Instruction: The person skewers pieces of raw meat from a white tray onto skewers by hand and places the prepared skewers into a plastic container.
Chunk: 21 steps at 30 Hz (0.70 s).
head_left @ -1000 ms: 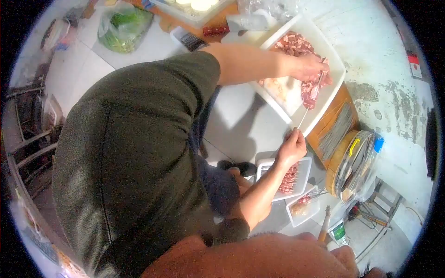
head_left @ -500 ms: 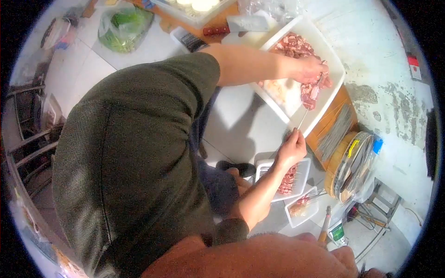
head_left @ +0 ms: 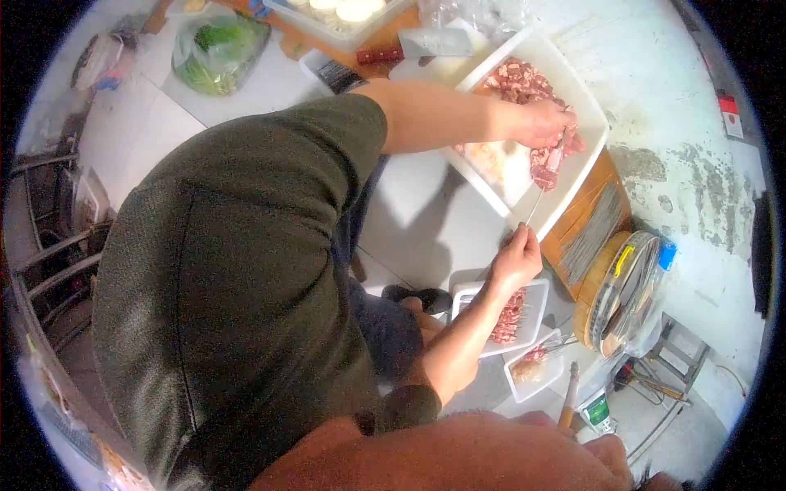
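Observation:
My left hand [head_left: 544, 123] is over the white tub [head_left: 585, 180], its fingers closed on meat on the upper part of a skewer. The fingertips partly hide what they pinch. Below them, pink-red meat pieces [head_left: 546, 174] sit threaded on the thin metal skewer [head_left: 535, 206]. My right hand [head_left: 517, 258] pinches the bare lower end of that skewer, just outside the tub's near rim. Loose chopped raw meat [head_left: 520, 79] fills the tub's far part, and paler pieces [head_left: 495, 159] lie on its left side.
Bare skewers [head_left: 594, 233] lie on the wooden board beside a round wooden container [head_left: 602, 303]. A white tray of loaded skewers [head_left: 509, 317] stands below my right forearm. A cleaver [head_left: 434, 42] and bagged greens [head_left: 217, 53] lie farther back. The wall [head_left: 655, 106] borders the right.
My left hand has shifted slightly left along the meat. My right hand has moved up very slightly, still holding the skewer. The surroundings look the same.

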### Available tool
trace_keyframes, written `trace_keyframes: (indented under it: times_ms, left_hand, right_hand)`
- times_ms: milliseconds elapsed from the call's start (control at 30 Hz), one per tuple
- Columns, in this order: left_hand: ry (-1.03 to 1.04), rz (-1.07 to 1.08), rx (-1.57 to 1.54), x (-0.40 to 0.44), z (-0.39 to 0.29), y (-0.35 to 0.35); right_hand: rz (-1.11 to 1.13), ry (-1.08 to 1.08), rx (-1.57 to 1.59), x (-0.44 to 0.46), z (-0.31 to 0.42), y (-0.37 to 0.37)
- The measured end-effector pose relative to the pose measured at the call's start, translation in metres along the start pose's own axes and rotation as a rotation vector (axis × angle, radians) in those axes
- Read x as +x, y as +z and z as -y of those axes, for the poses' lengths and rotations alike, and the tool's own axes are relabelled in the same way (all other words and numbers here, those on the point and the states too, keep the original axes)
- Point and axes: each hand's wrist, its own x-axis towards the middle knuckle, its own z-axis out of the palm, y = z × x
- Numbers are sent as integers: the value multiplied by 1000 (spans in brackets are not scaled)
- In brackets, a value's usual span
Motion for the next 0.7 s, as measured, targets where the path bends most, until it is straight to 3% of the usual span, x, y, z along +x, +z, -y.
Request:
trace_keyframes:
  times_ms: [100, 200, 400, 500, 600, 700]
  left_hand:
    - [-54, -92, -88, -26, -1, 24]
    - [-32, -110, 48, -43, -8, 38]
    - [-4, 43, -22, -3, -1, 8]
    - [88, -75, 222, -27, -19, 28]
    - [44, -40, 39, -8, -10, 14]
    - [58, -24, 100, -6, -10, 11]
  right_hand:
    - [10, -6, -12, 3, 2, 0]
    - [-3, -31, 13, 7, 0, 0]
    - [-17, 4, 60, 8, -2, -3]
    - [-22, 13, 51, 8, -3, -4]
    - [-20, 17, 55, 9, -4, -4]
    - [-15, 5, 43, 10, -8, -6]
